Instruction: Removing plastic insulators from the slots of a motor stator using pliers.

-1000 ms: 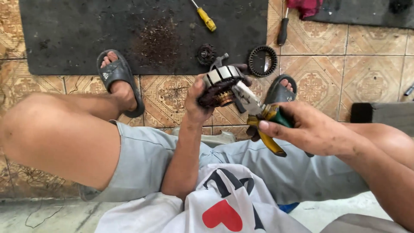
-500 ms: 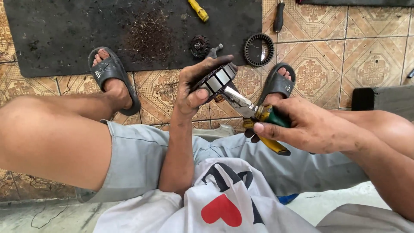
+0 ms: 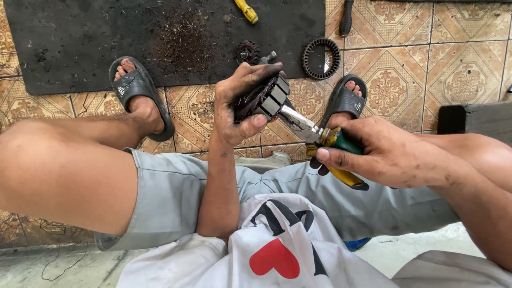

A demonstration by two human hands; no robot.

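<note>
A dark round motor part (image 3: 260,100) is gripped tight by the left hand (image 3: 237,109) above the knees. Pliers (image 3: 320,141) are squeezed by the right hand (image 3: 384,152). Fingers could get poked if the pliers slip.

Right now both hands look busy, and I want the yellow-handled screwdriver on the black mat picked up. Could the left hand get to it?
Probably not yet: the left hand grips a dark motor part, and the yellow-handled screwdriver lies far across the black mat.

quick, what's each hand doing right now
Left hand: closed around a dark round metal motor part.
Right hand: closed on green-and-yellow-handled pliers, their nose at the part.
</note>
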